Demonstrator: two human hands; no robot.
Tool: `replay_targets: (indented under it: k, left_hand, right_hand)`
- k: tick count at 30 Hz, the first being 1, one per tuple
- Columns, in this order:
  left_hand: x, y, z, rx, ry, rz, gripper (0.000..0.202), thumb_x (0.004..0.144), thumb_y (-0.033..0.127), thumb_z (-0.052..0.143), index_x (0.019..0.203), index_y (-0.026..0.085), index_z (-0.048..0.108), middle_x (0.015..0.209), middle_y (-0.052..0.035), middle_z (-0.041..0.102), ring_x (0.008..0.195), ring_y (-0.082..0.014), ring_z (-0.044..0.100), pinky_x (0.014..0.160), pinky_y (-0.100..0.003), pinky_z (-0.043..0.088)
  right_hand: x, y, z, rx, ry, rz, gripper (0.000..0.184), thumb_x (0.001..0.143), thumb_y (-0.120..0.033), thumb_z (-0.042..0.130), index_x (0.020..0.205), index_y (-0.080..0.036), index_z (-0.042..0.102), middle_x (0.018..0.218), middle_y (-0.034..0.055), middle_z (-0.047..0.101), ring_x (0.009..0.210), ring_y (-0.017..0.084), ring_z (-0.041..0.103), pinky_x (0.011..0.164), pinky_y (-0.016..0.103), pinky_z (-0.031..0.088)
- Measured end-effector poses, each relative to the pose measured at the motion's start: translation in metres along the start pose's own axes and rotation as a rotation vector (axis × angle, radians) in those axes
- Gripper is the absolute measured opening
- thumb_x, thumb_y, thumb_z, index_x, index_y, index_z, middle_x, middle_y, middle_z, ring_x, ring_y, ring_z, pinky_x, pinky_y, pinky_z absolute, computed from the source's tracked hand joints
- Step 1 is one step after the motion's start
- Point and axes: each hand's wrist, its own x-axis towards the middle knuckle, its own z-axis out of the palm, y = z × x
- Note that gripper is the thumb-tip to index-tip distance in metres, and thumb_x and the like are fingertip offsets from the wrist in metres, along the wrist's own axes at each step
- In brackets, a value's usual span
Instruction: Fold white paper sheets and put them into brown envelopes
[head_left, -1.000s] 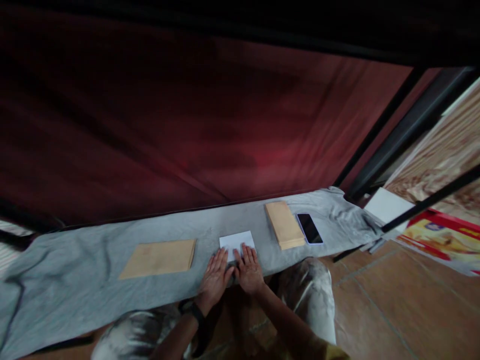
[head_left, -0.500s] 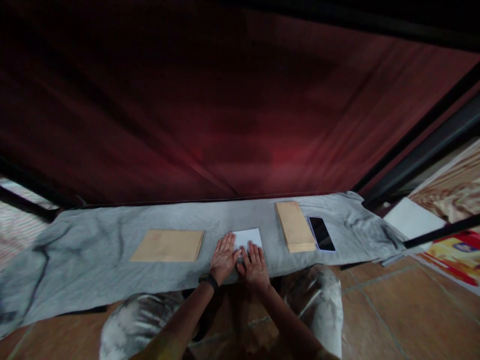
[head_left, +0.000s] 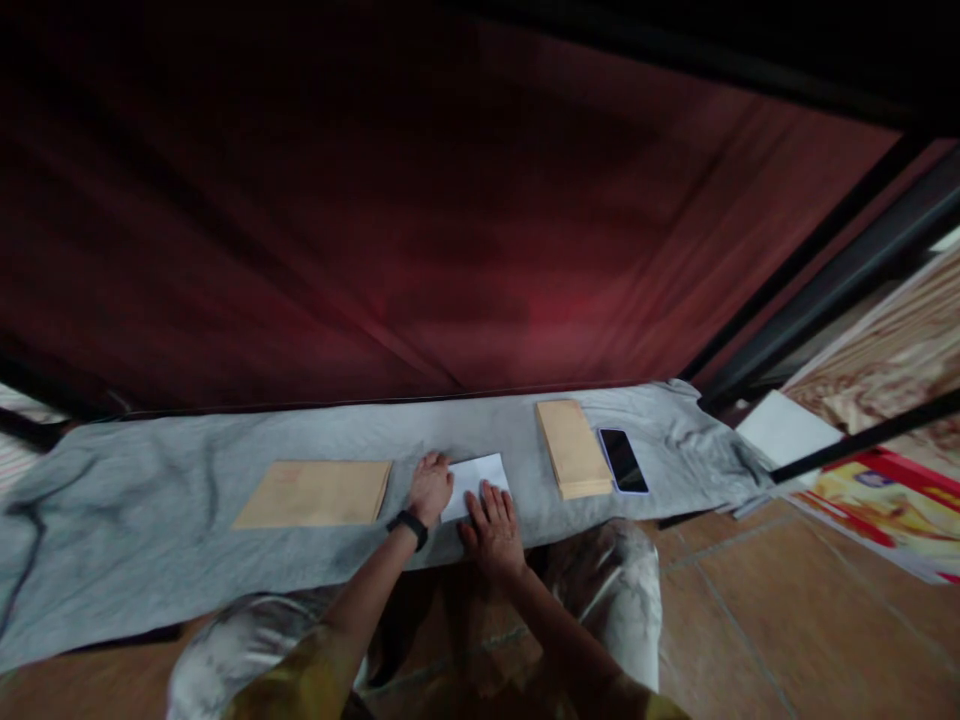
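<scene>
A folded-looking piece of white paper (head_left: 480, 472) lies on the grey cloth in front of me. My left hand (head_left: 431, 488), with a dark band on its wrist, is at the paper's left edge, fingers curled in and closed on that edge. Flat on the paper's near right part rests my right hand (head_left: 495, 530), its fingers stretched out and slightly apart. To the left lies a stack of brown envelopes (head_left: 315, 492). Another, narrower stack of brown envelopes (head_left: 574, 448) lies to the right of the paper.
A phone (head_left: 622, 461) with a dark screen lies right of the narrow stack. The grey cloth (head_left: 172, 520) covers a long low surface, backed by a dark red fabric wall (head_left: 465, 280). My knees are at its front edge. A white board (head_left: 787, 435) and a colourful box (head_left: 892, 505) are at right.
My left hand has gone from lying flat with spread fingers to curled at the paper's left edge. The paper has turned slightly. The view has shifted a little to the right.
</scene>
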Motion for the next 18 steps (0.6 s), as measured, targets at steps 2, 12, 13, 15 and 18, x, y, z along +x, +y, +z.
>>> replay_targets:
  k: [2,12,13,15,18]
  left_hand:
    - [0.005,0.000,-0.006,-0.088,-0.028,-0.041,0.023,0.083,0.014,0.050,0.092,0.017,0.071,0.106,-0.0129,0.072,0.109,-0.0267,0.063,0.098,-0.039,0.044]
    - [-0.012,0.004,-0.036,-0.784,-0.103,-0.227,0.026,0.077,0.040,0.059,0.085,0.016,0.065,0.078,-0.0051,0.070,0.070,-0.0176,0.065,0.061,-0.027,0.049]
    - [-0.013,0.006,-0.039,-0.846,-0.098,-0.243,0.032,0.076,0.045,0.062,0.087,0.015,0.065,0.079,-0.0060,0.070,0.070,-0.0173,0.066,0.061,-0.027,0.050]
    - [-0.013,0.010,-0.044,-0.946,-0.098,-0.264,0.043,0.072,0.054,0.066,0.089,0.015,0.065,0.081,-0.0078,0.071,0.071,-0.0176,0.066,0.062,-0.028,0.051]
    - [-0.013,0.014,-0.049,-1.066,-0.049,-0.290,0.057,0.075,0.068,0.060,0.095,0.015,0.067,0.094,-0.0119,0.073,0.085,-0.0206,0.069,0.071,-0.031,0.054]
  right_hand:
    - [0.001,0.002,-0.003,0.022,-0.013,0.006,0.055,0.097,-0.037,0.054,0.149,-0.019,0.045,0.155,0.0144,0.044,0.144,0.029,0.038,0.118,0.048,0.029]
    - [0.023,0.004,-0.029,0.140,-0.053,-0.055,0.068,0.089,-0.021,0.053,0.154,-0.022,0.036,0.161,0.0085,0.034,0.145,0.027,0.035,0.121,0.049,0.025]
    - [0.026,0.003,-0.033,0.181,-0.044,-0.046,0.069,0.088,-0.021,0.053,0.154,-0.022,0.036,0.161,0.0081,0.034,0.145,0.027,0.036,0.120,0.049,0.027]
    - [0.034,0.003,-0.040,0.344,-0.013,0.038,0.061,0.090,-0.020,0.048,0.151,-0.022,0.043,0.156,0.0083,0.043,0.140,0.024,0.044,0.117,0.044,0.035]
    - [0.049,0.004,-0.047,0.775,0.066,0.327,0.040,0.097,-0.030,0.042,0.130,-0.020,0.063,0.128,0.0094,0.068,0.116,0.023,0.064,0.102,0.039,0.051]
